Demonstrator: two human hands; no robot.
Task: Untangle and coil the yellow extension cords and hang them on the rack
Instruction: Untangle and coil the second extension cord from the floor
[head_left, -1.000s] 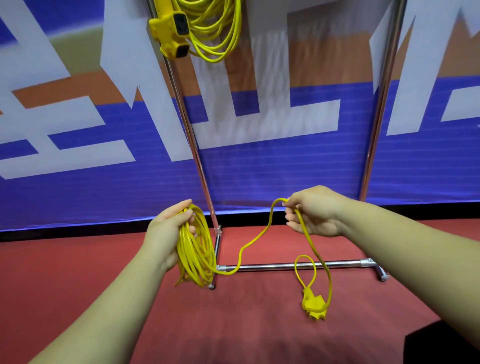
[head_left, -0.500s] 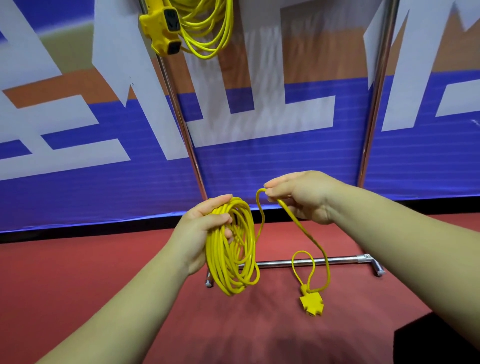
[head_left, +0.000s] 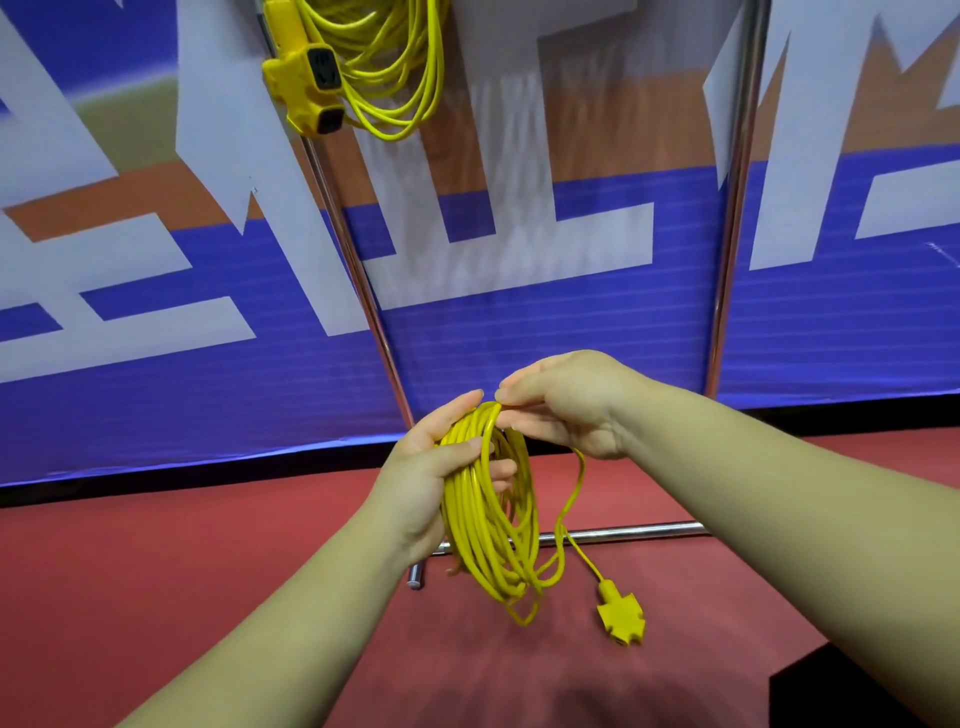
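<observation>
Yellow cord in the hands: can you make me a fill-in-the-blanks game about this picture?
1. The left hand holds a coil of ____ cord.
2. The right hand pinches the cord at the coil's ____.
3. The end block hangs down, with the ____ floor behind it.
4. A second coil hangs on the metal ____.
Missing words: yellow; top; red; rack.

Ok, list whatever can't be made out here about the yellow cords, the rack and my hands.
Head view only:
- Top of the shiny metal rack and what the hung yellow cord bundle hangs from: cut off by the top edge.
- Right hand grip on the coiled yellow extension cord: hidden by its own fingers.
- Left hand palm: covered by that coil.
- Black shape at lower right: cut off by the corner.
</observation>
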